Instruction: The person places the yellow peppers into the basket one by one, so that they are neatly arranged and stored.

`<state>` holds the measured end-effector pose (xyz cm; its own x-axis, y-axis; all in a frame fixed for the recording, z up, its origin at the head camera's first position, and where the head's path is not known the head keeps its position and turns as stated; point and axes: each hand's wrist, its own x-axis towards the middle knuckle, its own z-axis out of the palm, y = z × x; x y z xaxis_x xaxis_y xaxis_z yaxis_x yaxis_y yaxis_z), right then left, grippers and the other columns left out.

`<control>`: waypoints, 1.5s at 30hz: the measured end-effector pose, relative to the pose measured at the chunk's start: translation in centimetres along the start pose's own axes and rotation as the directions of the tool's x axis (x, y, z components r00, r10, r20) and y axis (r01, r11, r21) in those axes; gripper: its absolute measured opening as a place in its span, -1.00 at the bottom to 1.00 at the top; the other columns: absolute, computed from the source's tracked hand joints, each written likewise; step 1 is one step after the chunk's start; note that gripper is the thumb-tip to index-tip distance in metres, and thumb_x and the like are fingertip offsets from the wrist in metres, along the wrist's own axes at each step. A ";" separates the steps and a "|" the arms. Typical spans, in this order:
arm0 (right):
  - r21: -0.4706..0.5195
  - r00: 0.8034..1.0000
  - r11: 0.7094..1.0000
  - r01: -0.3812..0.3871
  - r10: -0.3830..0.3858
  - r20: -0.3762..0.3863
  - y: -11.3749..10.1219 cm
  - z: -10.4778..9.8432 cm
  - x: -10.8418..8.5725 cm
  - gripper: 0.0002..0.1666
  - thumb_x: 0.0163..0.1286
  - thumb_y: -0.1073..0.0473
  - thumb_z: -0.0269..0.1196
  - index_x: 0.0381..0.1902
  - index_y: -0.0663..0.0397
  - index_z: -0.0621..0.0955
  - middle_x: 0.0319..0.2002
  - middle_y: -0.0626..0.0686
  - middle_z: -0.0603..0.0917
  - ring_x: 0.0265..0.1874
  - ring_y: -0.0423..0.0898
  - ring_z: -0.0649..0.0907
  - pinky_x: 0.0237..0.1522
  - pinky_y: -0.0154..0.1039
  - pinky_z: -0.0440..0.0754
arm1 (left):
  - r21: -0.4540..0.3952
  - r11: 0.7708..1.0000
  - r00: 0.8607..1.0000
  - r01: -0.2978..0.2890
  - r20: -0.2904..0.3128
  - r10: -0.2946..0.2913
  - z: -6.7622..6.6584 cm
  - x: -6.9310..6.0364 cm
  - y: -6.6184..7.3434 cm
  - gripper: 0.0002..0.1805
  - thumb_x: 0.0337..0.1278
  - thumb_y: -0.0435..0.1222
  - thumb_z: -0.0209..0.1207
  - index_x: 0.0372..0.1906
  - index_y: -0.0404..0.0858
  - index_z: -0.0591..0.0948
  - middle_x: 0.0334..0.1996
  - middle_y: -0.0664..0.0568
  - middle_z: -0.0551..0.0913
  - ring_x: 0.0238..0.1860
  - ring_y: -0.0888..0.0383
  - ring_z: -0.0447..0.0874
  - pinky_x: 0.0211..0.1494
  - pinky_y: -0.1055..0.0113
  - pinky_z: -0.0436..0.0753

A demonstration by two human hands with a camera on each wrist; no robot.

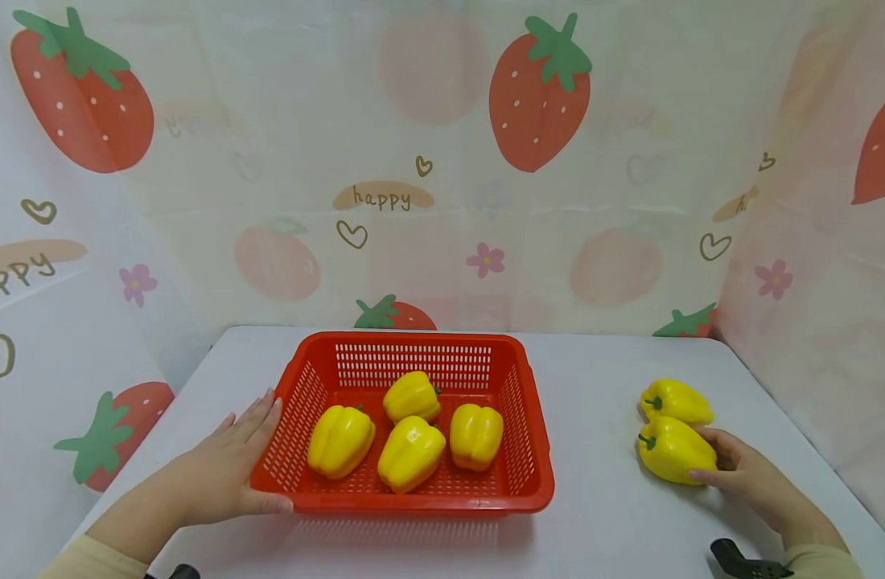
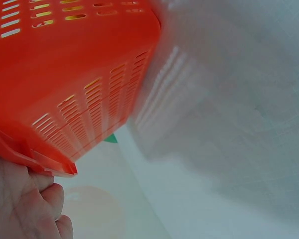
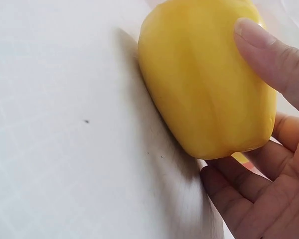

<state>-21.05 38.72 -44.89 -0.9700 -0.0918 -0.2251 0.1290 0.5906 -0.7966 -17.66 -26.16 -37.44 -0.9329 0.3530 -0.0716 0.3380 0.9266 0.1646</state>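
Gripping the nearer yellow bell pepper (image 1: 676, 452) at four o'clock on the counter (image 1: 594, 418) with the right hand (image 1: 750, 481), with thumb and fingers part-closed around it. Close by at its twelve o'clock, lying next to a second yellow bell pepper (image 1: 677, 400). Touching the nine o'clock side of the red slotted basket (image 1: 421, 505), set at six o'clock with four peppers (image 1: 411, 456) inside, with the left hand (image 1: 225, 474), stretched nearly flat and grasping nothing. Seemingly at the pick-up step; probably calls for lifting next, then carrying toward nine o'clock.
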 end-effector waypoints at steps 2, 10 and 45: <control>-0.003 1.000 1.000 -0.001 0.001 0.000 -0.1 0.0 0.0 0.01 0.13 -0.09 0.31 0.31 0.34 0.10 0.29 0.42 0.14 0.19 0.30 0.27 0.17 0.27 0.21 | 0.002 1.000 1.000 -0.002 -0.002 0.002 0.0 0.0 -0.1 0.37 -0.46 0.49 0.07 0.40 -0.36 -0.03 0.41 -0.23 -0.07 0.38 -0.18 -0.06 0.30 -0.22 0.03; -0.003 0.999 0.999 -0.034 0.034 0.001 0.0 -0.1 0.0 0.05 0.12 -0.11 0.31 0.33 0.34 0.06 0.31 0.42 0.08 0.21 0.34 0.22 0.18 0.29 0.17 | -0.001 1.000 1.000 -0.001 0.004 0.001 0.1 0.1 -0.1 0.36 -0.45 0.48 0.08 0.40 -0.36 -0.04 0.41 -0.24 -0.07 0.38 -0.18 -0.07 0.29 -0.22 0.03; -0.097 0.985 0.982 0.160 -0.166 -0.053 -2.7 -1.6 -0.7 -0.20 0.26 0.08 0.23 0.29 0.34 0.14 0.23 0.40 0.23 -0.13 -0.45 0.42 -0.17 -0.47 0.52 | 0.015 1.000 1.000 -0.006 0.011 0.006 -0.1 0.2 0.0 0.39 -0.45 0.50 0.05 0.40 -0.38 -0.07 0.41 -0.25 -0.08 0.38 -0.20 -0.09 0.31 -0.22 0.00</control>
<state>-21.05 38.45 -41.71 -0.9874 -0.1463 -0.0599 -0.0489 0.6429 -0.7644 -17.83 -26.13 -37.33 -0.9295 0.3596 -0.0814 0.3452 0.9263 0.1507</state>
